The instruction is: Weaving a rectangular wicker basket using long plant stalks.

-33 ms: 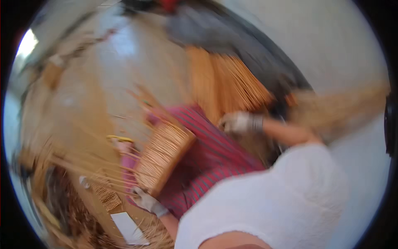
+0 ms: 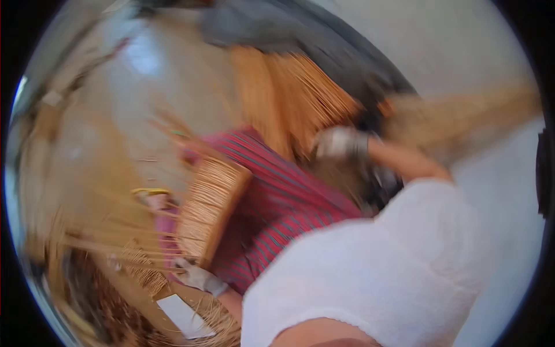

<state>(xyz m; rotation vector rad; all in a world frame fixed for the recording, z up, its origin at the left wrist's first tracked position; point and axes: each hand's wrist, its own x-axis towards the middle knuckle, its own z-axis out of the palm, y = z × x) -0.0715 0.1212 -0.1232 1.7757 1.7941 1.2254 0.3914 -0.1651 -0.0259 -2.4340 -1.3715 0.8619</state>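
Note:
A tan woven wicker piece [image 2: 209,194], shaped like a shallow box with a smooth side wall, lies tilted across my lap on striped red cloth [image 2: 283,179]. Long loose strands stick out from its far and left ends. My left hand [image 2: 196,276], in a pale glove, grips its near lower corner where the strands come out. Off to the right, my gloved right hand [image 2: 341,143] is beside the near end of a bundle of orange-brown canes [image 2: 295,92]. Motion smears its fingers, so whether it holds a cane is unclear.
A dark grey sheet [image 2: 341,46] lies behind the canes. At the lower left are a white flat sheet [image 2: 184,316], a small woven piece [image 2: 144,269] and a tangle of strands [image 2: 217,315]. A yellow-strapped sandal [image 2: 151,192] shows at my foot. A pale wall [image 2: 474,34] stands right.
The whole view has shifted, so most things sit farther left and higher. My right hand has moved slightly right relative to the canes. My left hand stays at the wicker corner.

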